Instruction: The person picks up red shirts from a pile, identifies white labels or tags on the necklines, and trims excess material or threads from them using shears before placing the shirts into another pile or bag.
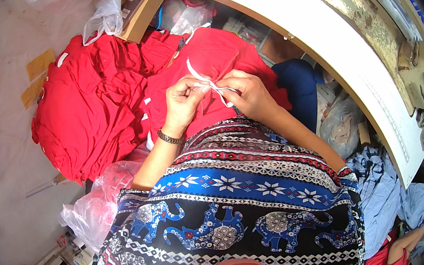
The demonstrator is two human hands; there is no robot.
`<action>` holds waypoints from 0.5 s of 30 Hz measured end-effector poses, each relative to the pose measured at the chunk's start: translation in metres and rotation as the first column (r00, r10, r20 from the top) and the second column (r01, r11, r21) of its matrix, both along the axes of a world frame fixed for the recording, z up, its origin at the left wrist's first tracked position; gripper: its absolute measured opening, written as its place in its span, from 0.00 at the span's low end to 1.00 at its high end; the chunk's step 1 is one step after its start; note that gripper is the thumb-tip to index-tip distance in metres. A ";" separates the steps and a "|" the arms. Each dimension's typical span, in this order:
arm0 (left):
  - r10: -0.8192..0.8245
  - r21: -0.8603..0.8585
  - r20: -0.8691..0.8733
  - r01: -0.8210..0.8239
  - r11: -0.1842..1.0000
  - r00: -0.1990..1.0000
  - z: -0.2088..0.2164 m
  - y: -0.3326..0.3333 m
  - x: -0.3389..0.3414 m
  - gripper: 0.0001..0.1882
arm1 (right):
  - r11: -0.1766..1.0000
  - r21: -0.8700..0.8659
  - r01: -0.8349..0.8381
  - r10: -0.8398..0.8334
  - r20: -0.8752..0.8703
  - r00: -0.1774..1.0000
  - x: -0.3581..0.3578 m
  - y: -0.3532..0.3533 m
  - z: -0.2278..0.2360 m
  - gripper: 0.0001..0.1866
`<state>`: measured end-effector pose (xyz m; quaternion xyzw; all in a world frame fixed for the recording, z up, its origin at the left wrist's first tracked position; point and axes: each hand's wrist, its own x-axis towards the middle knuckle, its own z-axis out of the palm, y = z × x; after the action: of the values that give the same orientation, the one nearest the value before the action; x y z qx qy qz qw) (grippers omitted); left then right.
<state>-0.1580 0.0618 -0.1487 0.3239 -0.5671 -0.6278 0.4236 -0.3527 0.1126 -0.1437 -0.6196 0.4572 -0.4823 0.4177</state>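
My left hand point(182, 103), with a dark bracelet at the wrist, pinches a narrow white fabric strip point(193, 70) between thumb and fingers. From the other side my right hand point(251, 97) grips the same strip, and the fingertips of both hands nearly meet. One end of the strip sticks up and away to the left; a loop of it hangs below the right fingers. Beneath the hands, red cloth point(218, 47) lies spread over my lap. Whether the strip is joined to the red cloth cannot be made out.
A big heap of red garments point(92, 106) lies to the left, by a clear plastic bag point(92, 210). Ahead curves a white tabletop point(272, 1) bearing a worn sewing machine point(369, 19). Light blue garments point(377, 181) and another person's bare limb point(407, 245) are at right.
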 end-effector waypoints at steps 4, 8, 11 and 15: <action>0.028 0.056 -0.039 -0.026 0.998 0.999 -0.003 0.001 -0.002 0.06 | 1.000 -0.005 0.015 -0.015 -0.027 1.000 0.001 0.002 0.000 0.09; 0.065 0.128 -0.051 -0.058 0.990 0.997 -0.004 0.000 -0.004 0.07 | 1.000 0.025 0.007 -0.007 -0.015 1.000 0.002 0.004 -0.002 0.08; 0.072 0.128 -0.045 -0.066 0.990 0.996 -0.003 -0.003 -0.006 0.08 | 0.982 0.190 -0.009 0.016 -0.033 0.999 -0.001 0.008 0.006 0.06; 0.143 0.088 -0.040 -0.139 0.986 0.989 0.006 -0.011 -0.010 0.09 | 0.997 -0.056 0.044 -0.051 -0.123 0.991 -0.006 0.012 -0.001 0.08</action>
<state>-0.1678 0.0506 -0.1427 0.3662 -0.5057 -0.6271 0.4658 -0.3583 0.1251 -0.1449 -0.6482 0.4839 -0.4646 0.3603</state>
